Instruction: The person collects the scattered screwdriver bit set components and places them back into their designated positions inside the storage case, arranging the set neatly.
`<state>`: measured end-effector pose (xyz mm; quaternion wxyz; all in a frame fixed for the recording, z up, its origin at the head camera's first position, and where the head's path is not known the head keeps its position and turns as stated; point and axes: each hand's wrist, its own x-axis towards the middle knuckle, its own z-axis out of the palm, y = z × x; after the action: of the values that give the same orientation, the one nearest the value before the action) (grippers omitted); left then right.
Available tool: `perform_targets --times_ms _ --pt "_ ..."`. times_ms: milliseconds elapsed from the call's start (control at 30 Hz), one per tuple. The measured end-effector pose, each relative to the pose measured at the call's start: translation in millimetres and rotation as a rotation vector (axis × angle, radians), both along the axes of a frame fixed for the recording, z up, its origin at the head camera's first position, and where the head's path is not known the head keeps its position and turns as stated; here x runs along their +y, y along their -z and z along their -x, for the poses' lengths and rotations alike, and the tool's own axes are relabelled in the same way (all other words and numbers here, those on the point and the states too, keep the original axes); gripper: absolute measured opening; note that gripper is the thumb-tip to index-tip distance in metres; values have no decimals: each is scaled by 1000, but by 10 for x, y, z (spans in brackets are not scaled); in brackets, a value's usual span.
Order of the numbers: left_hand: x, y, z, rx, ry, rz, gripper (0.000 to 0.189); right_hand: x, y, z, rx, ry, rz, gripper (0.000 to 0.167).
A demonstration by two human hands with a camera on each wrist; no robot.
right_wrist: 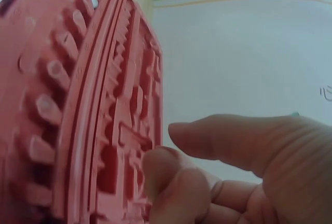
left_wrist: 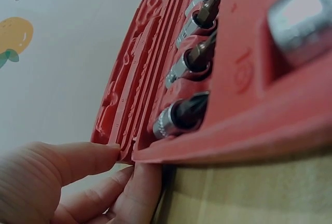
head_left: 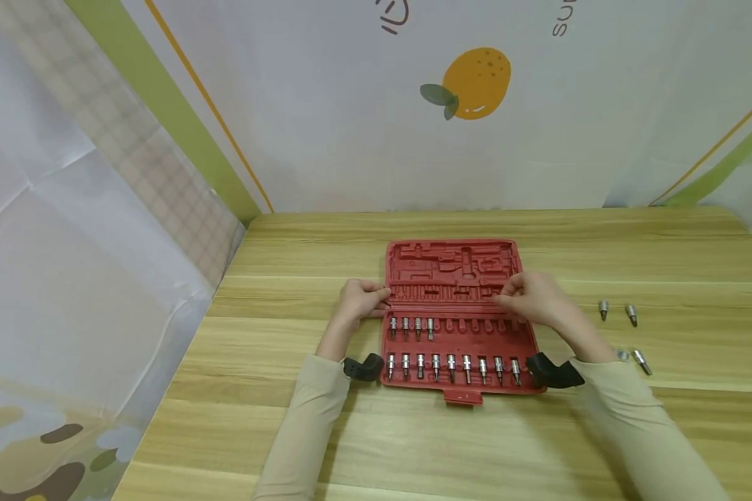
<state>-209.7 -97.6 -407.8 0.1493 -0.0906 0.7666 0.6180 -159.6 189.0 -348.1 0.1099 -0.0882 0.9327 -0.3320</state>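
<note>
A red plastic socket case (head_left: pixel 460 344) lies unfolded on the table, its moulded lid (head_left: pixel 426 268) towards the wall. Bit sockets (head_left: pixel 451 369) line the front row; several more (head_left: pixel 405 327) fill the left part of the back row, and bare red pegs (right_wrist: pixel 49 107) show along its right part. My left hand (head_left: pixel 358 299) pinches the case's left edge by the hinge, thumb above and fingers below. Over the lid's right side is my right hand (head_left: pixel 529 298), its fingers bent and the thumb a little apart from them. Nothing shows between those fingertips (right_wrist: pixel 179 133).
Several loose bit sockets (head_left: pixel 631 314) lie on the wooden table (head_left: pixel 276 431) to the right of the case, one partly hidden by the right sleeve. A white printed cloth (head_left: pixel 351 139) hangs behind the table's far edge. The case's latch tab (head_left: pixel 463 397) points towards me.
</note>
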Motion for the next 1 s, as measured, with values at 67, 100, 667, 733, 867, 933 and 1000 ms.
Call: perform_targets --times_ms 67,100,667,733,867,933,1000 --pt "-4 0 -4 1 -1 2 26 53 5 -3 7 7 5 20" --pt "-6 -1 -7 1 -2 2 26 81 9 -4 10 11 7 20" --pt "-8 -9 -16 -7 -7 -3 26 600 39 -81 -51 103 56 26" --pt "-6 -13 -16 -7 -7 -4 26 660 50 -88 -48 112 56 27" --pt "-3 -19 -14 -11 -6 -5 26 788 76 -99 -55 130 70 28" --pt "-2 -21 -11 -11 -6 -4 26 854 86 -105 -58 138 65 28" --pt "0 -24 -12 -11 -6 -5 26 925 97 -114 -54 146 66 29"
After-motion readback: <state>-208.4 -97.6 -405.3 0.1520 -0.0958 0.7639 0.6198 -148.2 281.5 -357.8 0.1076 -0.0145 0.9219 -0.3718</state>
